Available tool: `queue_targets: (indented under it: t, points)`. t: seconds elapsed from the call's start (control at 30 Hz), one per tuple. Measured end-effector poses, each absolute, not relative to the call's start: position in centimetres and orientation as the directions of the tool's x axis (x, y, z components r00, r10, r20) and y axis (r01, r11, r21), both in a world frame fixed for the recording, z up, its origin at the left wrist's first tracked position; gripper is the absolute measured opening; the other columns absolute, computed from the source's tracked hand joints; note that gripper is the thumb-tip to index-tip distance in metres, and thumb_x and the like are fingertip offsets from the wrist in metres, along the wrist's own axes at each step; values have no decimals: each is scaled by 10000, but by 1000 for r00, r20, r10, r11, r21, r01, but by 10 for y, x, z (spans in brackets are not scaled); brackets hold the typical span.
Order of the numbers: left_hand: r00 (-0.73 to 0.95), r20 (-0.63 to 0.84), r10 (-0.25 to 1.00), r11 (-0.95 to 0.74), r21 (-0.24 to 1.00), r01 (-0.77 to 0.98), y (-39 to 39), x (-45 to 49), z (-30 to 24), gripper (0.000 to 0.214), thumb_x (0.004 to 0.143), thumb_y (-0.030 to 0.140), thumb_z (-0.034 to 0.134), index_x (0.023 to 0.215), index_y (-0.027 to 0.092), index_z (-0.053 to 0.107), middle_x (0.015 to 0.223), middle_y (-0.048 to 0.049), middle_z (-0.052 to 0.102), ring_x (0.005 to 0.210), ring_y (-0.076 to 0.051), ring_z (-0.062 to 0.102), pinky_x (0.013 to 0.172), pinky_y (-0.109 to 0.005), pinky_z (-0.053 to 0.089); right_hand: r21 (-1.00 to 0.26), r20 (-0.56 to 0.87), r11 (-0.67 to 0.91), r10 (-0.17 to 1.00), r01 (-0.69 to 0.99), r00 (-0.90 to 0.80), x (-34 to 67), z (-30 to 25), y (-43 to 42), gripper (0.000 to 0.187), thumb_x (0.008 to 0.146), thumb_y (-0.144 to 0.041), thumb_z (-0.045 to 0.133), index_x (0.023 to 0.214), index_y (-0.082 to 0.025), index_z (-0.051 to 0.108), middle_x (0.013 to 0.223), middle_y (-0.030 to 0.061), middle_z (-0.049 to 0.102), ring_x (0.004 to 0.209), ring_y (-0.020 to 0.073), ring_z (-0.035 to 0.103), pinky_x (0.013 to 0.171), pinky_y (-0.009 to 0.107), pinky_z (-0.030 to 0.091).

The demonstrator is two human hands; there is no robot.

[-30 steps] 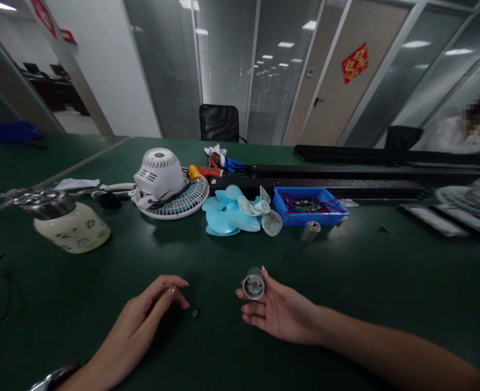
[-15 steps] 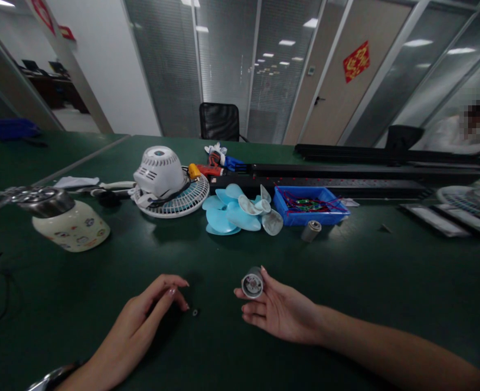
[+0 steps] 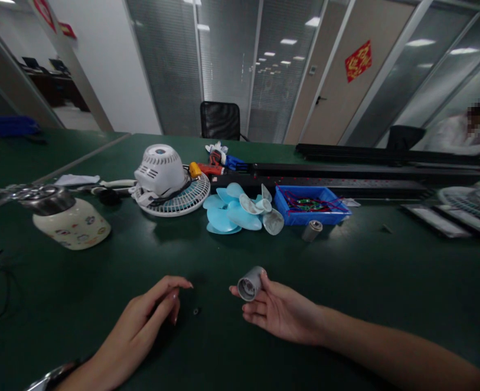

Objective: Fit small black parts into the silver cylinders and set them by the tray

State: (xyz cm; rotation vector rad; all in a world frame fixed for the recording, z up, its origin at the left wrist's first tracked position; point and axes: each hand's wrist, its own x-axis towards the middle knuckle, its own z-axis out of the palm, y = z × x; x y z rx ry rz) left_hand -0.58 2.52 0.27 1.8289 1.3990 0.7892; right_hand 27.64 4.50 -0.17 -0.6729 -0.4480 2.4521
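Between the thumb and fingers of my right hand (image 3: 286,312) is a grey motor housing (image 3: 253,282), a short metal can. Its open end faces toward me and to the left, and some parts show inside. My left hand (image 3: 148,315) is held low over the table, index finger stretched out and thumb apart, with nothing seen in it. Just right of its fingertips lies a small dark ring-like piece (image 3: 196,311), too small to name surely. Another metal cylinder (image 3: 312,231) stands on the table farther off, by the blue bin.
A blue bin (image 3: 309,219) holds circuit boards and wires. Blue fan blades (image 3: 227,212), a white fan body (image 3: 161,171) and a drill (image 3: 211,169) lie behind. A cream bottle (image 3: 72,225) is at left. Black rails (image 3: 346,176) run along the back; a person (image 3: 454,136) sits far right.
My right hand has tilted the motor housing so more of its side shows. My left index finger has stretched slightly right, while its lower fingers have drawn back from the small piece.
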Motion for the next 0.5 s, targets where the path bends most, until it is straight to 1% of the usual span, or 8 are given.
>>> queue_targets:
  t: [0.07,0.17,0.23,0.3,0.37,0.4,0.5]
  points:
    - [256,64,965,-202,802,562,25,-7,4,314,1000,409,333,1137,241,560,631,59,546,579,-131,590,588,-235,438,-460,-345,-774,607,-434,-716,276,-2,44,462,847,-433,669,1171,-104,652,1165,68,695,890,121,667,901,258,457]
    - [303,78,950,-250,769,588,25,-8,5,305,998,397,351,1180,248,546,669,54,575,572,-121,589,545,-213,440,-466,-339,-769,613,-438,-714,277,-3,44,462,824,-421,698,1170,-118,658,1203,71,680,892,122,668,902,261,466]
    - [376,99,921,-322,737,594,24,-7,6,309,1001,365,350,1242,257,509,677,57,597,555,-114,588,516,-199,437,-475,-330,-762,618,-441,-713,277,-3,45,455,829,-418,693,1170,-119,659,1218,74,673,887,121,669,900,262,471]
    - [470,131,873,-419,695,584,22,-3,7,339,999,322,352,1320,270,448,646,72,588,531,-108,584,502,-188,439,-490,-316,-748,630,-447,-709,276,-3,45,439,829,-393,699,1172,-121,658,1229,81,667,881,117,671,899,261,473]
    - [549,175,817,-520,635,571,19,4,7,392,991,281,365,1382,282,388,638,77,584,555,-109,602,536,-190,465,-501,-312,-739,639,-450,-703,276,-4,45,418,830,-364,704,1169,-123,658,1220,89,670,883,115,673,908,264,470]
    - [579,202,790,-568,597,567,17,9,8,417,986,263,369,1403,285,367,666,69,606,594,-114,622,579,-203,486,-505,-312,-737,642,-450,-701,276,-4,45,403,832,-353,704,1161,-124,660,1209,93,675,883,114,673,914,265,468]
    - [654,264,709,-689,455,564,13,21,8,470,975,228,367,1442,257,324,742,37,674,655,-141,649,700,-288,508,-510,-316,-737,640,-443,-701,276,-5,44,350,845,-331,694,1132,-134,671,1180,94,688,885,110,675,927,270,463]
